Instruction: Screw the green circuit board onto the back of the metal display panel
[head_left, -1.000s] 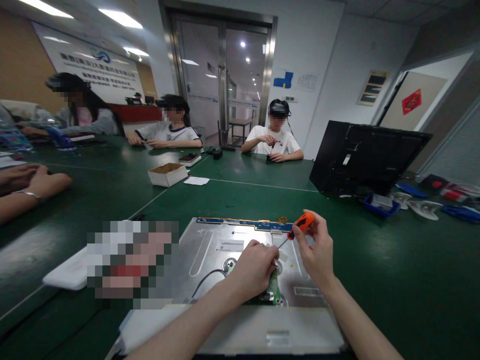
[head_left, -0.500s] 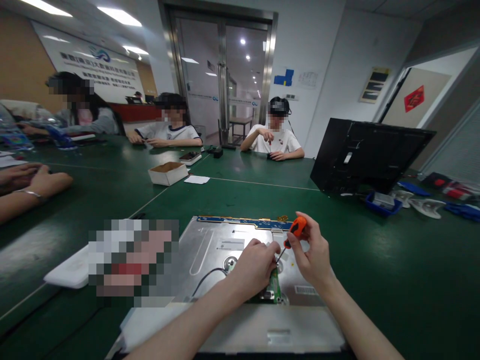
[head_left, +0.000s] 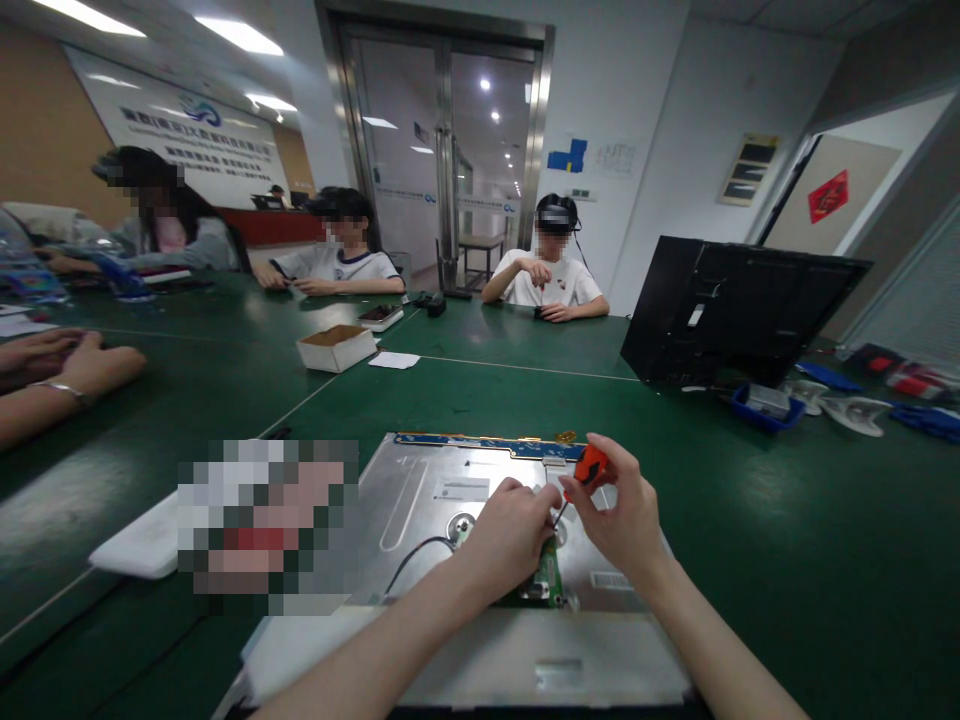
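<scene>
A silver metal monitor back panel point(head_left: 420, 500) lies flat on the green table point(head_left: 750, 540) in front of me. My right hand point(head_left: 619, 520) is closed on a small orange-handled screwdriver point(head_left: 589, 468), its thin shaft pointing down at a green circuit board point(head_left: 550, 578) on the panel. My left hand point(head_left: 510, 540) rests closed on that board, fingertips pinched right beside the screwdriver tip. What the fingertips pinch is hidden. A black cable point(head_left: 412, 558) runs from the board to the left.
A black monitor shell point(head_left: 735, 310) stands at the right with a blue tray point(head_left: 761, 405) beside it. A white cardboard box point(head_left: 336, 347) sits mid-table. Three people sit along the far side, and another person's hands point(head_left: 67, 365) rest at the left. A white pad point(head_left: 142, 545) lies left of the panel.
My right hand has lowered and moved left with the screwdriver, bringing its tip down close to my left fingertips on the board. The left hand stayed in place.
</scene>
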